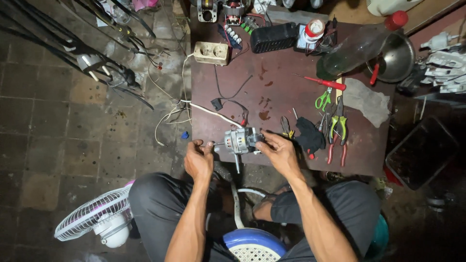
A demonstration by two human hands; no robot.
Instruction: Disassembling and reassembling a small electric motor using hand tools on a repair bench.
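Observation:
A small metal fan motor with a thin shaft sticking out to the left lies at the near edge of a low dark red table. My left hand pinches the shaft end with closed fingers. My right hand grips the motor's right side. A white cable runs from the motor area across the table to the left.
Pliers, green-handled scissors, a red screwdriver, a black cloth, a beige socket block, a bottle and a metal bowl lie on the table. A white fan grille sits on the tiled floor at left. Cables hang upper left.

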